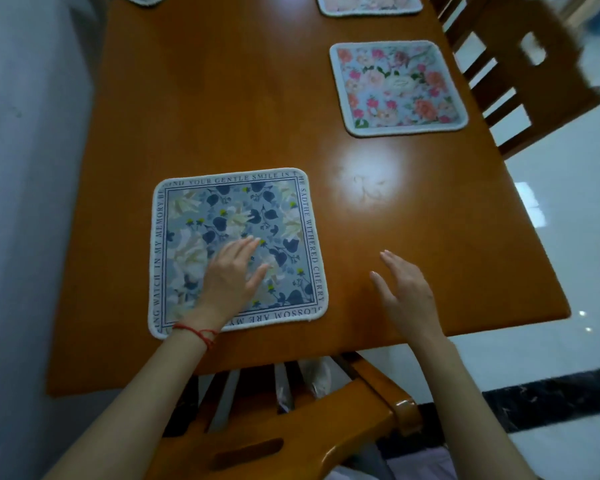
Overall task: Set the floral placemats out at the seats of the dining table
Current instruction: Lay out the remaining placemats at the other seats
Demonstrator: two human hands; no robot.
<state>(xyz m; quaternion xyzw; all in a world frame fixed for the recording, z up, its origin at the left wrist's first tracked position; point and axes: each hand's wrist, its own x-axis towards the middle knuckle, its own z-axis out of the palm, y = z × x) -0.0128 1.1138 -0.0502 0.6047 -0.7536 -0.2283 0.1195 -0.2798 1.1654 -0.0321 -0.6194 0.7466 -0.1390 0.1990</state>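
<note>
we are smoothing a blue floral placemat [238,251] flat at the near seat of the orange tabletop [243,109]. our left hand [231,275] presses on it with straight fingers; our right hand [404,292] hovers open beside it, holding nothing. a pink placemat [397,88] lies at the right-side seat. next, we judge, comes squaring the mat to the edge.

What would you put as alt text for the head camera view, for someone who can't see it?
A person's left hand rests flat on a blue floral placemat at the near end of a wooden dining table, the right hand open beside it. A pink floral placemat lies by a chair on the right.
</note>
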